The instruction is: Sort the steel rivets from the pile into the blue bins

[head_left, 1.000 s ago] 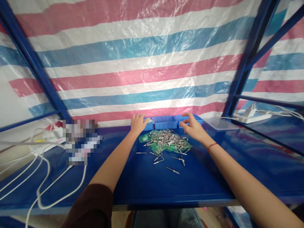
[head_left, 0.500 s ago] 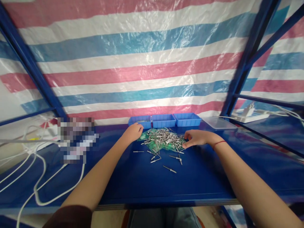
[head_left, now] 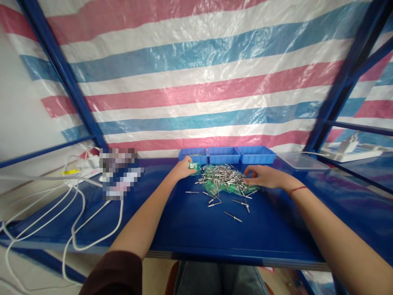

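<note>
A small green-and-clear plastic packet (head_left: 194, 166) is pinched in the fingers of my left hand (head_left: 183, 167), just left of the heap and in front of the left bin. My right hand (head_left: 262, 176) curls at the heap's right side, its fingertips among the metal pieces. What those fingers grip, if anything, is hidden. Between my hands lies a heap of silver blind rivets (head_left: 224, 175), with more green packets (head_left: 229, 187) showing under and around it. Several loose rivets, one of them a single rivet (head_left: 233, 216) nearest me, are scattered on the blue table (head_left: 196, 233).
Behind the heap stand three blue bins in a row: left (head_left: 201, 157), middle (head_left: 223, 155) and right (head_left: 256, 155). A clear plastic lid (head_left: 302, 161) lies right of them. White cables (head_left: 82, 213) loop over the table's left side. A power strip (head_left: 353, 151) sits at the far right.
My left hand has lifted a green packet at the heap's left side. My right fingers have drawn closer together at the heap. The view has shifted left.
</note>
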